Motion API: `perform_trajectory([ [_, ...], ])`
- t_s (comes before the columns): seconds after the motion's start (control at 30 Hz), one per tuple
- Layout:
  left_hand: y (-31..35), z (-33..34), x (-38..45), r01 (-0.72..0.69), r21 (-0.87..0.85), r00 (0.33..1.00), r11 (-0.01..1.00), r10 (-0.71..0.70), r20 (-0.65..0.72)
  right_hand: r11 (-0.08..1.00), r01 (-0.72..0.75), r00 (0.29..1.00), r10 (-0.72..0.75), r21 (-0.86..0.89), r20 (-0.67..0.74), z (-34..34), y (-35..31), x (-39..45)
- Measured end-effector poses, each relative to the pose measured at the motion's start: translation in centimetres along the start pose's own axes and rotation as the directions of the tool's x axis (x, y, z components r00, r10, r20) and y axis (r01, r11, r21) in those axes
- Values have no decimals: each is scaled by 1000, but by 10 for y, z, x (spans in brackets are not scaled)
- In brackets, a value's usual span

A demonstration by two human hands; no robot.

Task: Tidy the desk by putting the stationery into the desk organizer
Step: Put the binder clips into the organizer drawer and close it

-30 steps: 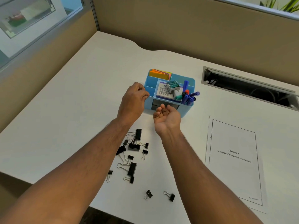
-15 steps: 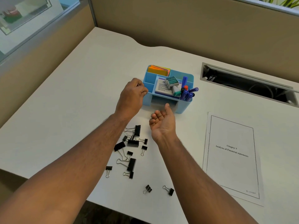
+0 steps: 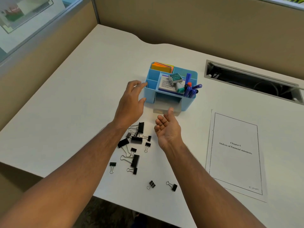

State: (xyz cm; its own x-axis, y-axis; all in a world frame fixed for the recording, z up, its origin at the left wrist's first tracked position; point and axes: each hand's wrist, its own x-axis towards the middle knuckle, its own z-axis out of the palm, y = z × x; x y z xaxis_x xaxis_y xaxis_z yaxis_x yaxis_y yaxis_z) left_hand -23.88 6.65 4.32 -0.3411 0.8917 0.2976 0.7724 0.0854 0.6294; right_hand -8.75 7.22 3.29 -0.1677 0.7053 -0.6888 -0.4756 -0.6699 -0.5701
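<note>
Mid-frame, our left hand (image 3: pixel 131 102) and right hand (image 3: pixel 167 129), fingers spread and empty, front the organizer (image 3: pixel 171 86); roughly thirteen clips (image 3: pixel 136 139) below; one sheet (image 3: pixel 235 153) right.

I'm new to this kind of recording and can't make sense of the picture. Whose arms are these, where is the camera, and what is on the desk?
There is no machine here. The arms belong to a person wearing a wide-angle camera on the head, so you look forward and down as they do. The left hand is open with spread fingers beside the left wall of the blue desk organizer. The right hand is palm-up just in front of the organizer's clear drawer, which is pulled out. Neither hand holds anything.

The organizer holds sticky notes, a small notepad and purple markers. Black binder clips lie scattered on the white desk near the person. A printed sheet headed "Chapter 5" lies to the right.
</note>
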Motion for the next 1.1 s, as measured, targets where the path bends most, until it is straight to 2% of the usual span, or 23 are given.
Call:
perform_trajectory([
  [0.17, -15, -3, -42, 116, -81, 992, 990, -111, 64, 992, -5, 1000, 4, -126, -8, -10, 1, -4],
  [0.23, -20, -5, -54, 166, -100, 981, 981, -154, 120, 937, 59, 996, -76, -344, -35, -16, 3, -6],
  [0.27, -23, -7, -59, 195, -91, 970, 977, -178, 164, 842, 136, 985, -170, -522, -17, -20, 5, -6],
  [0.3, -26, -9, -64, 222, -63, 956, 973, -204, 211, 673, 245, 956, -286, -698, 60, -25, 8, -6],
  [0.33, -29, -11, -67, 244, -23, 941, 969, -231, 246, 438, 364, 903, -382, -822, 197, -31, 12, -5],
  [0.37, -32, -13, -71, 264, 21, 929, 964, -260, 262, 199, 455, 843, -411, -868, 348, -37, 15, -4],
  [0.4, -35, -16, -74, 288, 59, 920, 956, -293, 261, 13, 514, 797, -377, -858, 472, -41, 17, -4],
  [0.43, -36, -18, -77, 317, 93, 909, 944, -330, 255, -108, 556, 769, -309, -824, 560, -44, 20, -4],
  [0.47, -37, -20, -80, 346, 125, 894, 930, -367, 257, -184, 588, 751, -237, -788, 616, -48, 22, -3],
  [0.57, -38, -21, -86, 391, 208, 846, 897, -439, 304, -345, 636, 696, -130, -690, 706, -56, 27, -6],
  [0.7, -33, -15, -85, 378, 218, 850, 900, -430, 303, -413, 637, 652, -162, -651, 741, -56, 31, -8],
  [0.77, -31, -11, -85, 359, 235, 853, 903, -420, 310, -432, 616, 652, -190, -659, 734, -56, 32, -7],
  [1.0, -29, -6, -91, 310, 244, 876, 919, -376, 303, -462, 481, 748, -227, -745, 624, -53, 24, -14],
  [1.1, -30, -9, -91, 312, 244, 876, 918, -378, 301, -431, 441, 786, -239, -787, 571, -51, 23, -16],
])
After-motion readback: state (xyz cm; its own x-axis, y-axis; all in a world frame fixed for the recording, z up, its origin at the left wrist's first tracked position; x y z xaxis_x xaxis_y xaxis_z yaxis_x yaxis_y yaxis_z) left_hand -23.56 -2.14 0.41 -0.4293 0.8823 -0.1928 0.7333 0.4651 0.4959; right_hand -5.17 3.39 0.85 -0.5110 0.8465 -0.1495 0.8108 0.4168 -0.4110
